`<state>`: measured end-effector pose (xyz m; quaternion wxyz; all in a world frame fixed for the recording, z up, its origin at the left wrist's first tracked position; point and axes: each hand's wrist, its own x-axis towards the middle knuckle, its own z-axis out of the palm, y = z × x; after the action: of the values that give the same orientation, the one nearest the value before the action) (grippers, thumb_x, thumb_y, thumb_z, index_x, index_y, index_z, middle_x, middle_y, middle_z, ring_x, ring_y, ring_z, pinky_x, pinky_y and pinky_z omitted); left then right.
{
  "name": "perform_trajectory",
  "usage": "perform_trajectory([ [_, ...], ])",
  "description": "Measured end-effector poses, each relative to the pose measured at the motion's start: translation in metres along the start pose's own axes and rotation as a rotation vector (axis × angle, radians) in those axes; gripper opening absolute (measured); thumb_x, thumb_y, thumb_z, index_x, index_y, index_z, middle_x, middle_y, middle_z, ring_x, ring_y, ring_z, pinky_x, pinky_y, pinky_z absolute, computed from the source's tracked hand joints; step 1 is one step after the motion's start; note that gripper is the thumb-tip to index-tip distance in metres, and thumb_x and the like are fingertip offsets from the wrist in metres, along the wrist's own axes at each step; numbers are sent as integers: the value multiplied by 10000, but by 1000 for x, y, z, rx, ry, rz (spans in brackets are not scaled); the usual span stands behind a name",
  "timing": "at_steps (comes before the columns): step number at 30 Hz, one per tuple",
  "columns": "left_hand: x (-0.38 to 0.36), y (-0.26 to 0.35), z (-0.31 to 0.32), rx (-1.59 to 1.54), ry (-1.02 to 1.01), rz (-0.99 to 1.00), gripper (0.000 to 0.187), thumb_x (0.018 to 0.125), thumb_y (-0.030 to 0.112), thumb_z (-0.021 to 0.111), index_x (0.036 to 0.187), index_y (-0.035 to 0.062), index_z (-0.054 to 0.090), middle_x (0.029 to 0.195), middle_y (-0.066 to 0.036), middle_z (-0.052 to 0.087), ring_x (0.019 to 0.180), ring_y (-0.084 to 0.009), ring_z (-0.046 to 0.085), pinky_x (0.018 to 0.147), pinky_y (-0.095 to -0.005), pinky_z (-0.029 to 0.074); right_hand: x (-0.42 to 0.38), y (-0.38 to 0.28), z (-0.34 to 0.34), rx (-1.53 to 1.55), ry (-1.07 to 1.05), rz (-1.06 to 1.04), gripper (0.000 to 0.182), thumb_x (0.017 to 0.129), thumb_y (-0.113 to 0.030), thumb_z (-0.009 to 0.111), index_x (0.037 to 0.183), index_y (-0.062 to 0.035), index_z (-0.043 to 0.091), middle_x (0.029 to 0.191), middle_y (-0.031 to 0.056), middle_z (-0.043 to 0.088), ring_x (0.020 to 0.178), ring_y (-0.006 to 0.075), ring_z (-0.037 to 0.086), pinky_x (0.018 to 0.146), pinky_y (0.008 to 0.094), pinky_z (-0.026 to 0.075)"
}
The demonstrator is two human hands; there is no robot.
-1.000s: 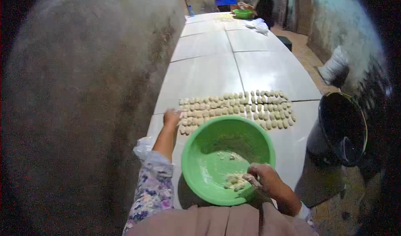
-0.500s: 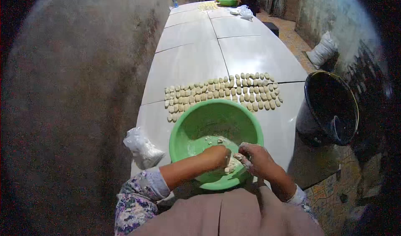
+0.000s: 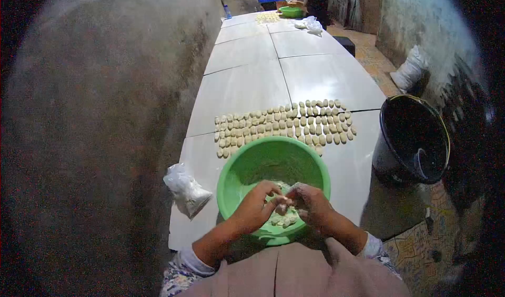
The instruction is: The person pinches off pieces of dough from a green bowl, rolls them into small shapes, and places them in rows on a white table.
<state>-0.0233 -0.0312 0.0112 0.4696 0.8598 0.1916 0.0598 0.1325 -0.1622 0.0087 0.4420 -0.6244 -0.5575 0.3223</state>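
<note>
A green basin (image 3: 273, 163) stands at the near end of the white table, with pale floury dough (image 3: 284, 219) at its bottom. Over the basin my left hand (image 3: 259, 205) and my right hand (image 3: 310, 204) meet, fingertips bent together around a small pale piece of dough (image 3: 285, 200). Both hands pinch this piece, which the fingers partly cover. Beyond the basin's far rim, rows of small oval dough pieces (image 3: 273, 124) lie on the table.
A clear bag of white powder (image 3: 187, 192) lies left of the basin. To the right stands a dark bucket (image 3: 386, 149). At the table's far end are another green basin (image 3: 291, 12), plastic bags (image 3: 311, 24) and a person in dark clothing (image 3: 317, 3).
My left hand has risen from the dough and opened out of a fist into a pinch against my right hand. The hands have come together. The whole view has shifted slightly.
</note>
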Motion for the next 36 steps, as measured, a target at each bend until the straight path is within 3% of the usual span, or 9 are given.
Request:
perform_trajectory([
  [3,-15,17,10,-98,70,-99,483,876,308,624,1230,24,460,1099,-202,586,1029,-321,580,888,-406,449,5,5,7,-9,189,-109,268,684,41,607,951,17,585,861,195,613,808,339,631,733,377,506],
  [8,-16,12,15,-188,44,-147,253,921,166,534,1122,13,521,953,-185,618,910,-292,596,812,-375,462,15,19,19,35,217,-184,207,757,-40,635,956,-5,587,829,166,615,734,307,627,676,371,508],
  [10,-17,7,18,-170,48,-190,203,933,127,497,1094,7,529,900,-181,616,858,-287,593,789,-366,458,22,15,13,487,9,228,175,852,-156,635,954,-20,593,844,112,628,711,225,616,661,355,505],
  [12,-18,8,20,-185,116,-99,180,929,94,453,1062,-4,524,861,-178,589,801,-279,565,762,-366,446,18,8,6,494,1,292,227,913,-246,590,967,-26,604,889,85,633,729,166,595,676,337,502],
  [15,-17,7,22,-243,138,-24,224,924,146,423,1062,-14,498,875,-180,567,806,-280,557,766,-385,442,16,11,12,298,106,60,262,895,-246,608,1011,-11,596,928,117,631,767,194,607,706,333,499],
  [19,-13,-2,29,-358,92,-44,294,946,257,354,1034,15,494,829,-126,533,744,-226,512,693,-360,421,12,20,15,-80,132,-215,296,736,85,578,1021,9,600,956,166,613,813,233,634,716,334,510],
  [24,-15,-7,25,-681,-75,-161,506,988,508,258,970,65,501,747,-18,465,652,-105,425,583,-249,347,16,5,13,-417,31,-258,365,674,10,633,1035,-12,581,933,186,597,893,382,605,780,403,499],
  [30,-15,-8,26,-466,124,-153,513,992,451,322,1188,12,502,942,-76,598,779,-151,521,699,-297,427,14,2,6,420,-14,91,397,885,-156,621,1244,-46,492,994,123,602,887,200,604,790,342,487],
  [36,-18,9,31,-155,203,-117,402,976,360,399,1128,1,495,888,-168,587,832,-287,580,779,-409,455,16,5,12,96,13,-51,214,853,-20,608,1044,-11,512,909,105,607,842,156,593,759,319,486],
])
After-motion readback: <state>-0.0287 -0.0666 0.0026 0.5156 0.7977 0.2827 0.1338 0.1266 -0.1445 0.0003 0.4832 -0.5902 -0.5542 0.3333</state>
